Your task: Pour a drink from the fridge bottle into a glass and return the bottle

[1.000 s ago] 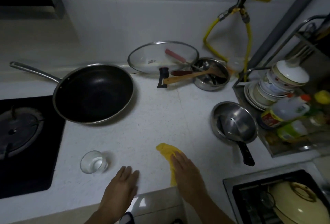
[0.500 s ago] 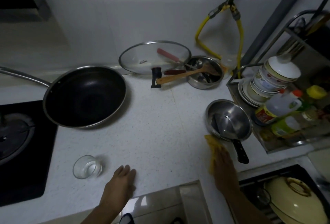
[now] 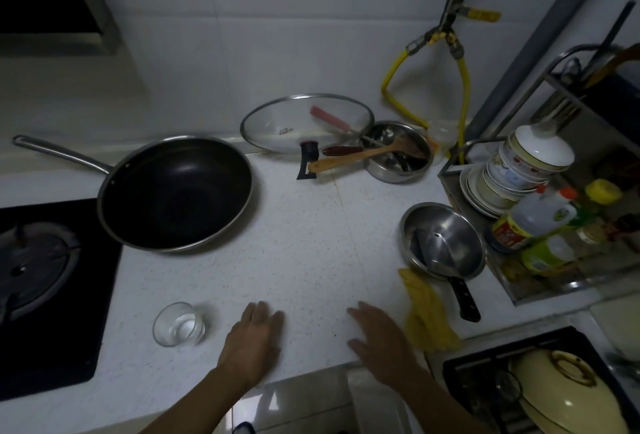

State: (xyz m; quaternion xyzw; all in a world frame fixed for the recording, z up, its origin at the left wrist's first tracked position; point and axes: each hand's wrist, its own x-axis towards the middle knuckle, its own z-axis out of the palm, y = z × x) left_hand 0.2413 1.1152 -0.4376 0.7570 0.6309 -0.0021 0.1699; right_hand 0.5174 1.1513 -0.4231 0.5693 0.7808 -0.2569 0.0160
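A small clear glass stands upright on the white countertop near its front edge. My left hand lies flat on the counter just right of the glass, holding nothing. My right hand rests open on the counter further right, fingers apart. A yellow cloth lies crumpled beside the right hand, apart from its fingers. No fridge bottle is in view.
A black wok sits at the left beside the gas hob. A steel saucepan stands right of the cloth. A glass lid, a steel bowl with utensils, a dish rack and a sink surround the counter.
My right hand slid the yellow cloth rightwards to the saucepan, let it go there, and came back left. The left hand stayed flat by the glass.
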